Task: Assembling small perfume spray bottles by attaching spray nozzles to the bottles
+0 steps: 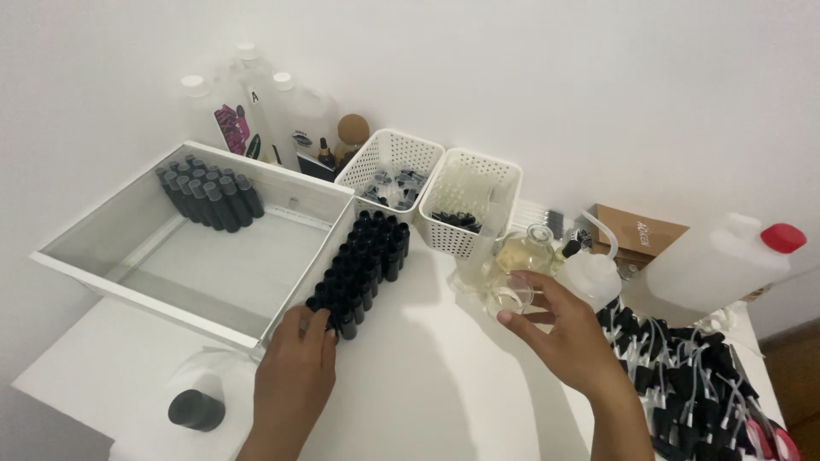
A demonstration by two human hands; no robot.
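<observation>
Head view: left hand [295,367] fingers curl over the near end of a block of small black bottles [363,265] standing beside a white tray [102,265]. Right hand [568,337] fingertips grip a small clear glass beaker [510,296] on the white table [427,393], near two perforated baskets [389,158] and a heap of black spray pumps [683,367].

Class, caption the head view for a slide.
Left hand touches black bottles; right hand holds a clear beaker.
</observation>
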